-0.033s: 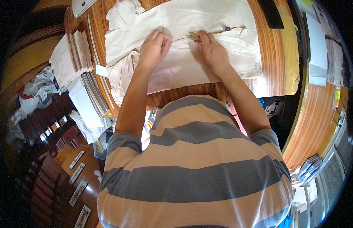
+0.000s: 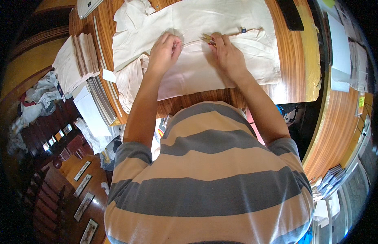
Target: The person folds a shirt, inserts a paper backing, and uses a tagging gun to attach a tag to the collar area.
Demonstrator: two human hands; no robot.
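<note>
A cream garment, probably a shirt, lies spread on the wooden table in front of me, its seam running crosswise between my hands. My right hand is closed around small thread snips, whose brass-coloured blades point left just over the seam. To the left, the fingers of my left hand are pinched together at the same seam; what lies between them is too small to make out. A small dark label shows on the cloth to the right of the snips.
A dark phone-like slab rests at the table's right side, near a yellowish taped edge. Folded beige pieces and a stack of sheets stand at the left. A small white card lies beside a long pale strip.
</note>
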